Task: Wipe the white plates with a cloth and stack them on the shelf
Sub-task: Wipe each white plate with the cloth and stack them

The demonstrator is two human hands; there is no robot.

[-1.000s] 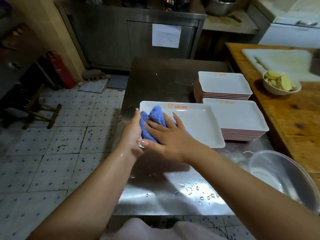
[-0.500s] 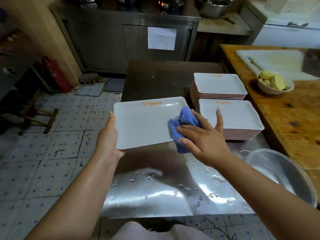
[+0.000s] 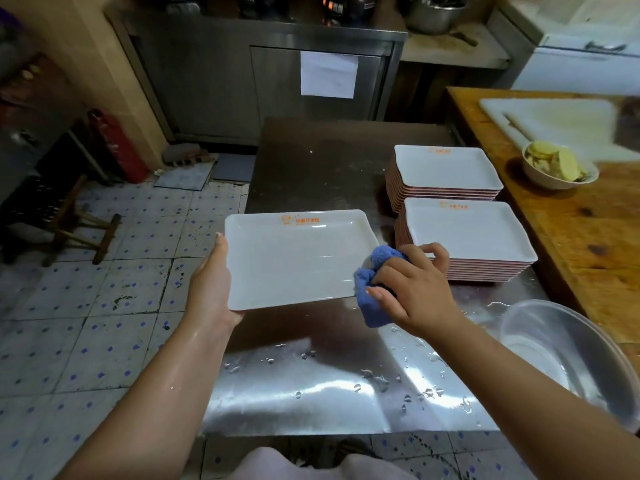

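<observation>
A white rectangular plate (image 3: 294, 258) with an orange logo is held above the steel table's left edge. My left hand (image 3: 211, 282) grips its left rim, thumb along the edge. A bunched blue cloth (image 3: 372, 289) is gripped in my right hand (image 3: 412, 285), pressed against the plate's right rim. Two stacks of matching white plates stand to the right: a near stack (image 3: 467, 233) and a far stack (image 3: 445, 168).
The steel table (image 3: 311, 386) is wet with droplets near its front edge. A clear plastic basin (image 3: 568, 355) sits at the right front. A wooden counter (image 3: 588, 237) on the right carries a bowl of slices (image 3: 557, 166) and a white cutting board (image 3: 554, 123). Tiled floor lies left.
The cloth and my right hand have swept from the plate's left end to its right rim. The plate has shifted left, beyond the table edge, and my left hand moved with it.
</observation>
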